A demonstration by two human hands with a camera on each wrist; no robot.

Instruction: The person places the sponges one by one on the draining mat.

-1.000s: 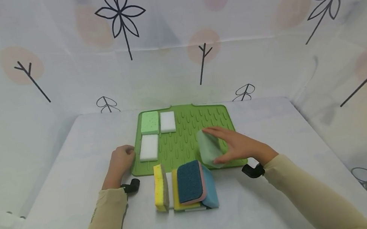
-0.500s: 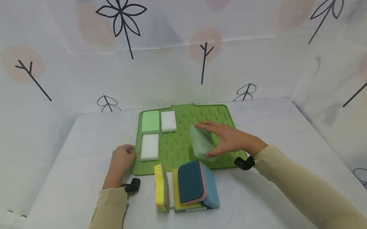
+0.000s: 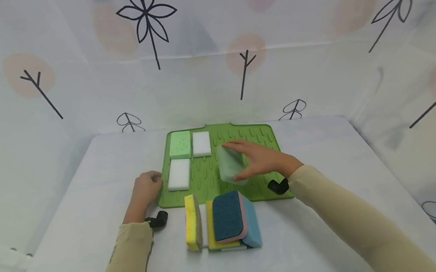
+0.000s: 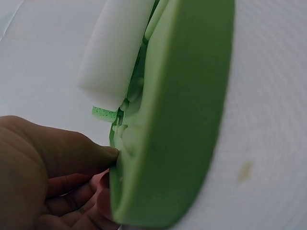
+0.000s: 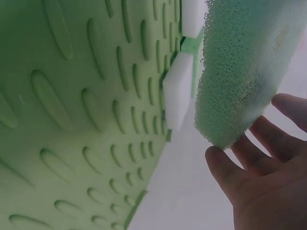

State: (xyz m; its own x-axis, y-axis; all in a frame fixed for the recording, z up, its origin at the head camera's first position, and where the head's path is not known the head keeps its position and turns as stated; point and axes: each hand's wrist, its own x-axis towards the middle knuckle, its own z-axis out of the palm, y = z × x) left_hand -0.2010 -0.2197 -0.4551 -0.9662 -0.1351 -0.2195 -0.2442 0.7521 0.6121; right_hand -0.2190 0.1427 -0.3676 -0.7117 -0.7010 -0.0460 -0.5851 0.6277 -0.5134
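Note:
Above the middle of the green ribbed mat (image 3: pixel 208 191), my right hand (image 3: pixel 261 160) holds a pale green sponge (image 3: pixel 230 163) by its ends, thumb at the near end and fingers at the far one. Its open-pored face shows in the right wrist view, tilted over the ribs. My left hand (image 3: pixel 146 189) pinches the mat's left edge; the left wrist view has the thumb on top of the rim and curled fingers against its outer side. On the mat's left part lie a speckled green sponge (image 3: pixel 180 145), a white sponge (image 3: pixel 201 144) beside it and another white sponge (image 3: pixel 179 175) nearer me.
In front of the mat stands a row of sponges: a yellow one (image 3: pixel 193 222), a dark blue and pink one (image 3: pixel 227 216) and a light blue one (image 3: pixel 252 224), with others partly hidden among them. A patterned cloth (image 3: pixel 211 78) surrounds the white table (image 3: pixel 315 241).
My right hand has carried the pale green sponge leftward and farther back, from the mat's near right part to over its middle. The left hand keeps its place at the mat's edge.

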